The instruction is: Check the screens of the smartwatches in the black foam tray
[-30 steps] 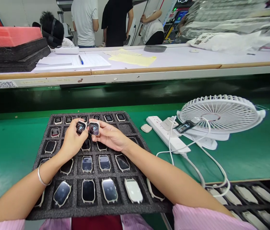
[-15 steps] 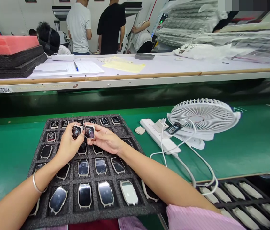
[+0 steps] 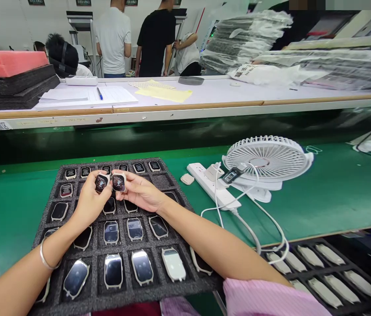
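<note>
My left hand (image 3: 89,202) grips a small white smartwatch body (image 3: 101,182) with a lit dark screen. My right hand (image 3: 142,193) pinches a second such watch body (image 3: 118,182) right beside the first, the two nearly touching. Both are held a little above the far half of a black foam tray (image 3: 159,289). The tray's pockets hold several watch bodies, most face up with dark glass; one near the front (image 3: 173,264) lies white side up. A silver bangle is on my left wrist.
The tray lies on a green belt (image 3: 336,193). To its right are a white power strip (image 3: 211,186), a tilted white fan (image 3: 266,160) and looping white cables. Another foam tray (image 3: 323,263) of white parts sits lower right. People stand beyond the far white bench (image 3: 238,92).
The view has swung to the right, so everything sits further left in the picture. Both hands keep the two watch bodies side by side over the tray.
</note>
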The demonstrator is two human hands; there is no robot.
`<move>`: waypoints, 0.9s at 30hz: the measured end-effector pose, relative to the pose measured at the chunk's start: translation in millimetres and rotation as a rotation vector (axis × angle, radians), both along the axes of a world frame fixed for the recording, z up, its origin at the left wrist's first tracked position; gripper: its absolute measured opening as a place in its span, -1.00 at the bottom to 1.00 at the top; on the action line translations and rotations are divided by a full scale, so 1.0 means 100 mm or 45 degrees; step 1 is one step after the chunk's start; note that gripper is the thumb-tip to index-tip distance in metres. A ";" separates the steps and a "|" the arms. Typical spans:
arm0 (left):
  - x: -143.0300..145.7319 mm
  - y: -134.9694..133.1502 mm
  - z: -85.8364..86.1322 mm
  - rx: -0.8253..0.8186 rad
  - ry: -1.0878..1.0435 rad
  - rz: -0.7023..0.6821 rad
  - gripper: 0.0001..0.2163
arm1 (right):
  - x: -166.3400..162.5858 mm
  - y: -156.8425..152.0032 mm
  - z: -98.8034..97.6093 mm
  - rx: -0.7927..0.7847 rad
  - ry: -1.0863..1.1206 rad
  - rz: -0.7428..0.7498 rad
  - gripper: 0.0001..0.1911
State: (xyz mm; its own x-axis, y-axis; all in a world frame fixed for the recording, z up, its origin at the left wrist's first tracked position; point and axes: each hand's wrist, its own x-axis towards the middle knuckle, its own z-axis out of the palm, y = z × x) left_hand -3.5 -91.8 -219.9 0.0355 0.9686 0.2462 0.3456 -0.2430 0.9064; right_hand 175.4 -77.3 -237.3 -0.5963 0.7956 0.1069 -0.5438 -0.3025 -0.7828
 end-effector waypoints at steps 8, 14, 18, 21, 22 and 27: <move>0.00 0.01 0.00 0.013 -0.014 -0.017 -0.67 | 0.01 0.00 0.01 0.027 -0.004 0.000 -0.47; 0.00 0.00 0.00 0.014 -0.012 -0.030 -0.70 | 0.00 0.00 0.00 0.015 -0.029 -0.015 -0.43; 0.01 0.00 0.00 0.013 -0.032 -0.030 -0.70 | 0.00 0.01 -0.01 0.024 -0.022 -0.019 -0.44; 0.01 0.01 0.00 0.011 -0.036 -0.032 -0.70 | 0.00 0.01 -0.01 0.018 0.002 -0.011 -0.45; 0.01 0.01 0.00 0.015 -0.027 -0.030 -0.70 | 0.00 0.00 -0.01 0.015 0.003 -0.009 -0.46; 0.01 0.02 0.00 0.025 -0.009 -0.049 -0.73 | 0.01 -0.01 0.00 0.027 -0.012 -0.007 -0.49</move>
